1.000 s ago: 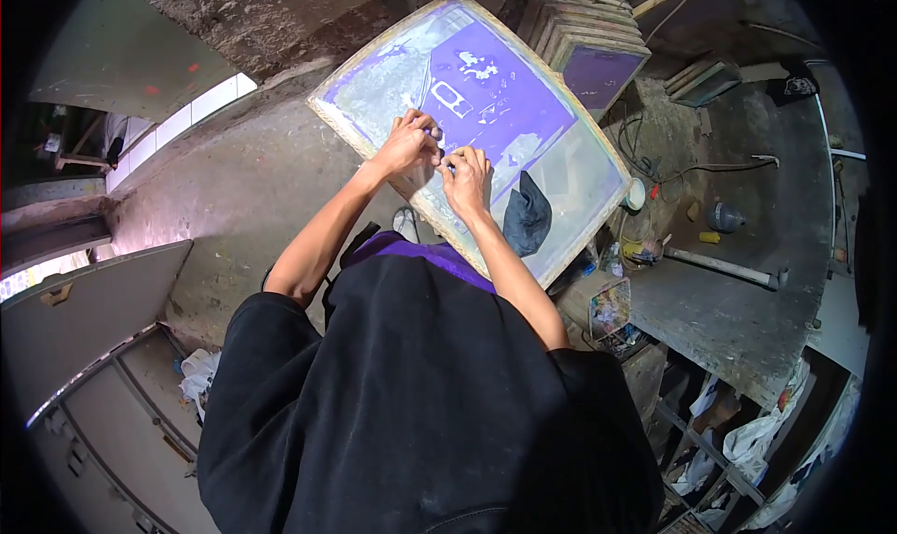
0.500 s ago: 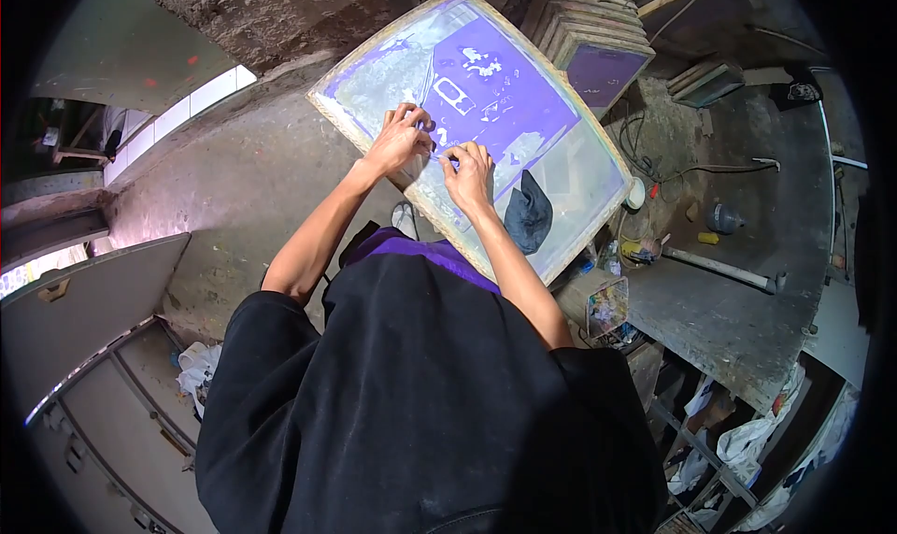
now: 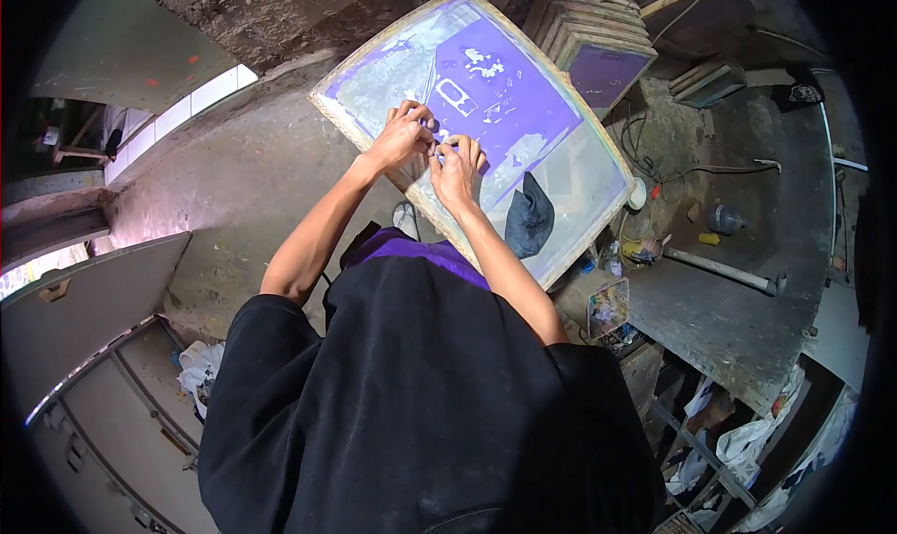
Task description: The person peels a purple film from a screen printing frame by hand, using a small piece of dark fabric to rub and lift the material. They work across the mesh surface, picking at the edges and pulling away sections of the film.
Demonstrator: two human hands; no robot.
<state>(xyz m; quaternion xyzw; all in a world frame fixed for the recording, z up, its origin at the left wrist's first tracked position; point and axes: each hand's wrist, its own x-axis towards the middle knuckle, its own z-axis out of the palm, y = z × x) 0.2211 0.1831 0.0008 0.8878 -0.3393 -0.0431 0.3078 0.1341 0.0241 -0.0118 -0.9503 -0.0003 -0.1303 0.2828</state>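
A wood-edged printing screen (image 3: 570,216) with a purple-coated middle and pale, bare-looking mesh around it lies tilted in front of my body. My left hand (image 3: 405,136) is over its near left side, fingers curled in and pressed together. Close beside it, my right hand (image 3: 456,171) has thumb and fingers pinched. Whatever lies between the fingertips is too small to make out; a thin clear strip seems to hang below my left hand. A dark grey cloth (image 3: 530,218) rests on the mesh, right of my right hand.
Several framed screens (image 3: 598,62) are stacked beyond the right corner. To the right stands a dark basin (image 3: 710,300) with a pipe, a hose and a round dark container (image 3: 724,219). A white cup (image 3: 637,194) sits by the screen's right edge. Cloths hang on a rack below.
My right hand has moved slightly left, closer to my left hand, with its fingers still pinched. My left hand, the screen and the dark cloth have stayed nearly in place.
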